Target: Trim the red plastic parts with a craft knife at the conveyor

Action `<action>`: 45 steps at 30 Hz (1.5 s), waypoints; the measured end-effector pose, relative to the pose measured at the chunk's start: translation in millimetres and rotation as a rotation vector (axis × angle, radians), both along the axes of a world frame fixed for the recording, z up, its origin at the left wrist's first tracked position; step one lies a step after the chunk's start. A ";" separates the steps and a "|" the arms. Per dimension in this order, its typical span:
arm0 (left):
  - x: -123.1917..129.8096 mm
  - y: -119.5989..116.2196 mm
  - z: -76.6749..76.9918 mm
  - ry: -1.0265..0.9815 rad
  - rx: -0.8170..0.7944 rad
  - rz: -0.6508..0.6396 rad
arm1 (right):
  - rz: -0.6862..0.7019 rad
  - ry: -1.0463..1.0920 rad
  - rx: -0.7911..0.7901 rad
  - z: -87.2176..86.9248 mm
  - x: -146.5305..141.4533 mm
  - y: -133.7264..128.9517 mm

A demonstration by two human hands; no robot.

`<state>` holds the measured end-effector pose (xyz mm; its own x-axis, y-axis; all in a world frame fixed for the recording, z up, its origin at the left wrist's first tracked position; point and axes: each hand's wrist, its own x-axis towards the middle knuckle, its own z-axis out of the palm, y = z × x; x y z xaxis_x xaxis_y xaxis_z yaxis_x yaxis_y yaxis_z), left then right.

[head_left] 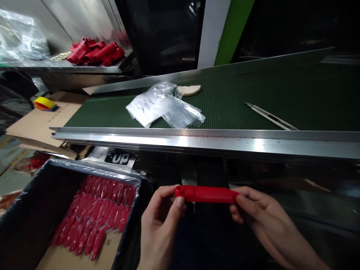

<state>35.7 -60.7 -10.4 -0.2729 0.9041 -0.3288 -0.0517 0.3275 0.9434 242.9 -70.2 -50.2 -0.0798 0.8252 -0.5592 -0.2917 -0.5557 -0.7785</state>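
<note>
A long red plastic part [206, 194] is held level between my two hands, in front of the conveyor's near edge. My left hand [163, 215] pinches its left end, beside a small round hole, with thumb and fingers. At the tapered right end, my right hand [257, 210] grips it between thumb and fingers. To the lower left stands a bin [92, 168] lined with clear plastic. Rows of similar red parts [90, 213], wrapped in clear film, lie inside it over a cardboard sheet.
A green conveyor belt [225, 108] with metal side rails [180, 140] crosses ahead. On it lie plastic bags [157, 105], a pale half-round piece [189, 90] and a utility knife [270, 116]. Red tubular parts [95, 52] sit on a shelf; tape [45, 103] rests on cardboard [53, 116].
</note>
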 end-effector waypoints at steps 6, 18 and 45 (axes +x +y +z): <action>-5.5 3.7 -7.9 -0.029 -0.116 0.016 | 0.006 0.044 -0.006 10.9 -6.8 4.2; -28.9 3.4 -33.0 -0.144 -0.094 -0.014 | 0.072 -0.236 0.292 12.8 -21.3 3.0; -60.3 12.6 -19.1 -1.087 -0.095 -0.020 | 0.490 -1.354 1.117 61.7 -44.7 188.5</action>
<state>-24.6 -48.1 -29.5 0.2207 0.8631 -0.4542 -0.8361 0.4072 0.3675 198.3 118.3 11.5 -0.4148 0.8594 0.2988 0.7966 0.5018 -0.3371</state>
